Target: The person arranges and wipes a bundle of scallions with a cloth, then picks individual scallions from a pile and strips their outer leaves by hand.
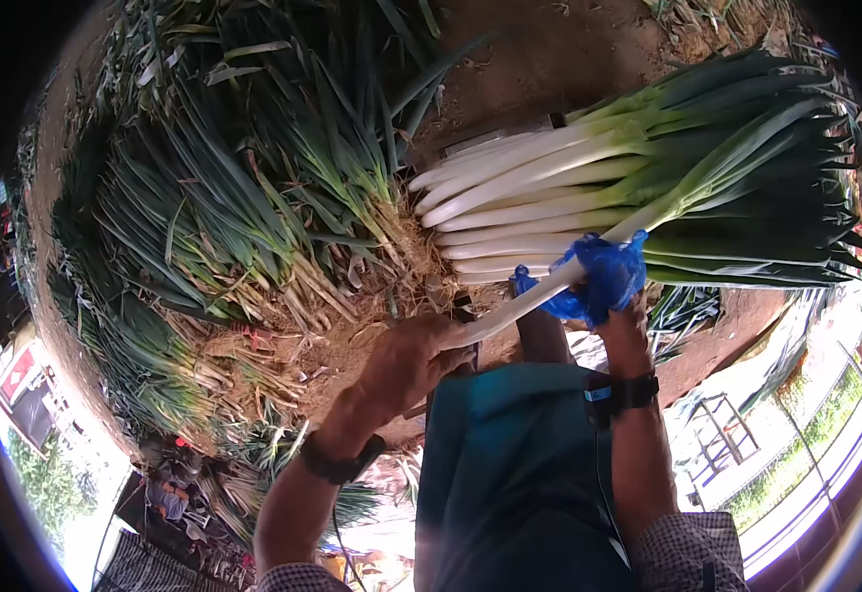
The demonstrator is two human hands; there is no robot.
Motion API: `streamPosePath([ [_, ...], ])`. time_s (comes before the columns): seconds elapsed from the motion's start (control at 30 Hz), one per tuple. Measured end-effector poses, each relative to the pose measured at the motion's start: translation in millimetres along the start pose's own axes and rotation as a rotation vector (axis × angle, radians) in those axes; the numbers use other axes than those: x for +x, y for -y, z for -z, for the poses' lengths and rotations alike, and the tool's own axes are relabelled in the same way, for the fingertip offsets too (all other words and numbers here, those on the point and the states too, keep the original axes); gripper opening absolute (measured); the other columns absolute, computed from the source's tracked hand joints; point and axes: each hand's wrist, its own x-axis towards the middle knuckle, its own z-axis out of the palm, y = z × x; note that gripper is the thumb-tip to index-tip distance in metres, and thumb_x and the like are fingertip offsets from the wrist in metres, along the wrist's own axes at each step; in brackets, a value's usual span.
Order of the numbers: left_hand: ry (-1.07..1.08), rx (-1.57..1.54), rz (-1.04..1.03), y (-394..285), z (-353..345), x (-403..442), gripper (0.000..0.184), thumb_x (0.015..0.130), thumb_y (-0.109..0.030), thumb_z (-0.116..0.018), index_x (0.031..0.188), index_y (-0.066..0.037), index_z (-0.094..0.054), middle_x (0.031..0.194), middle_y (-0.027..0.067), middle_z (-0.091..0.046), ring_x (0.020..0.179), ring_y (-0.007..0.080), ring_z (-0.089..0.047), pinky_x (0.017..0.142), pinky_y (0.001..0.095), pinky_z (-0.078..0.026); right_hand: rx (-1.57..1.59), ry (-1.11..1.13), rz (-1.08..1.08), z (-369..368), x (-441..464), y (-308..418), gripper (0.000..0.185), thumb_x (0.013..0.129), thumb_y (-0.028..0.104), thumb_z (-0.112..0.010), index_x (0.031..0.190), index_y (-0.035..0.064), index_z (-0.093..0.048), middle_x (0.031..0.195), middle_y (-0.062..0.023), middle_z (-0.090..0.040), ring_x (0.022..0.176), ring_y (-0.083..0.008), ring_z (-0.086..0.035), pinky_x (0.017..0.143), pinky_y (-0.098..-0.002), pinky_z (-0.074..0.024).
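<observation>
One long leek (539, 293) slants across the front of my body, its white end low on the left and its green leaves up to the right. My left hand (403, 363), bare with a black band on the wrist, is closed round the white root end. My right hand (599, 280), in a blue plastic glove, grips the stalk further up. Just beyond it lies a stack of trimmed leeks (549, 202), white ends to the left, dark green leaves to the right. The held leek's leaves pass over this stack.
A large heap of untrimmed leeks (224, 187) with roots and dry leaves fills the left side. Brown soil (549, 59) shows at the top. At the lower left are more leeks (244, 493). A metal frame (727, 429) stands at the right.
</observation>
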Motion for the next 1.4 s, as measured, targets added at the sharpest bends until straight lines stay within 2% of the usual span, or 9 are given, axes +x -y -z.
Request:
streamPosePath([
  [0.3,0.062,0.168,0.008,12.6,-38.5,6.8,0.008,0.091,-0.007,-0.067,0.097,-0.002,-0.064,0.086,0.0165,-0.067,0.078,0.0356,-0.067,0.067,0.0425,-0.054,-0.335,-0.041,0.487,-1.9,8.9,23.0,0.034,0.081,0.017,-0.078,0.113,0.0053,-0.072,0.104,-0.0047,-0.071,0.093,-0.0170,-0.069,0.079,-0.0297,-0.0581],
  [0.33,0.091,0.202,0.015,13.1,-39.3,8.1,0.007,0.091,-0.007,-0.066,0.095,-0.002,-0.063,0.085,0.0164,-0.066,0.076,0.0355,-0.067,0.066,0.0426,-0.054,-0.504,-0.035,0.658,2.9,18.0,19.9,0.045,0.085,0.033,-0.078,0.117,0.0018,-0.069,0.107,-0.0057,-0.072,0.092,-0.0126,-0.070,0.076,-0.0267,-0.0588],
  [0.53,0.086,0.189,-0.053,16.8,-47.9,11.1,0.004,0.091,-0.005,-0.065,0.093,-0.003,-0.061,0.083,0.0166,-0.066,0.073,0.0350,-0.067,0.062,0.0413,-0.053,0.827,-0.083,-0.271,-9.2,-7.9,16.5,0.065,0.081,0.042,-0.083,0.125,-0.0013,-0.062,0.112,-0.0118,-0.073,0.093,-0.0152,-0.071,0.081,-0.0294,-0.0598],
  [0.8,-0.026,-0.083,0.163,35.5,-56.5,15.0,0.008,0.094,-0.006,-0.060,0.097,0.001,-0.063,0.083,0.0142,-0.069,0.073,0.0240,-0.069,0.066,0.0349,-0.055,0.350,0.026,-0.169,2.6,-5.8,23.3,0.060,0.081,0.041,-0.083,0.122,0.0000,-0.065,0.112,-0.0116,-0.073,0.095,-0.0175,-0.071,0.083,-0.0326,-0.0614],
  [0.97,-0.171,-0.592,0.529,56.4,-48.7,14.8,0.016,0.099,-0.009,-0.054,0.100,0.004,-0.061,0.088,0.0102,-0.071,0.079,0.0166,-0.068,0.077,0.0318,-0.056,0.935,-0.018,-0.283,-0.2,-11.1,14.9,0.047,0.084,0.032,-0.081,0.117,0.0016,-0.068,0.107,-0.0082,-0.072,0.091,-0.0157,-0.070,0.082,-0.0319,-0.0599],
  [1.1,-0.225,-0.282,0.301,27.5,-57.4,17.4,0.028,0.099,-0.015,-0.064,0.121,0.002,-0.062,0.092,0.0093,-0.072,0.090,0.0178,-0.069,0.085,0.0336,-0.055,0.414,0.002,-0.063,-4.6,-7.2,12.9,0.043,0.088,0.038,-0.077,0.108,0.0015,-0.071,0.099,-0.0070,-0.072,0.083,-0.0132,-0.068,0.074,-0.0280,-0.0583],
  [1.2,-0.005,-0.358,0.340,21.1,-61.5,24.1,0.036,0.097,-0.019,-0.069,0.127,-0.001,-0.063,0.096,0.0087,-0.073,0.100,0.0182,-0.068,0.088,0.0328,-0.053,0.617,0.026,-0.157,-6.0,-5.1,23.9,0.038,0.088,0.033,-0.077,0.109,0.0023,-0.071,0.101,-0.0077,-0.072,0.085,-0.0145,-0.068,0.076,-0.0289,-0.0579],
  [1.3,0.123,-0.469,0.322,37.4,-67.1,36.8,0.027,0.097,-0.018,-0.069,0.117,0.000,-0.067,0.096,0.0086,-0.072,0.098,0.0157,-0.066,0.087,0.0318,-0.051,0.537,0.040,-0.147,-1.1,-7.3,7.5,0.030,0.087,0.022,-0.076,0.110,0.0036,-0.070,0.104,-0.0090,-0.072,0.087,-0.0174,-0.068,0.080,-0.0313,-0.0573],
  [1.4,-0.186,-0.522,0.371,32.9,-61.8,44.4,0.021,0.097,-0.018,-0.069,0.107,0.000,-0.068,0.093,0.0077,-0.071,0.089,0.0131,-0.064,0.083,0.0315,-0.050,0.201,0.000,0.019,-0.3,-15.6,-16.6,0.026,0.085,0.012,-0.075,0.109,0.0046,-0.070,0.105,-0.0097,-0.071,0.090,-0.0203,-0.069,0.084,-0.0339,-0.0565],
])
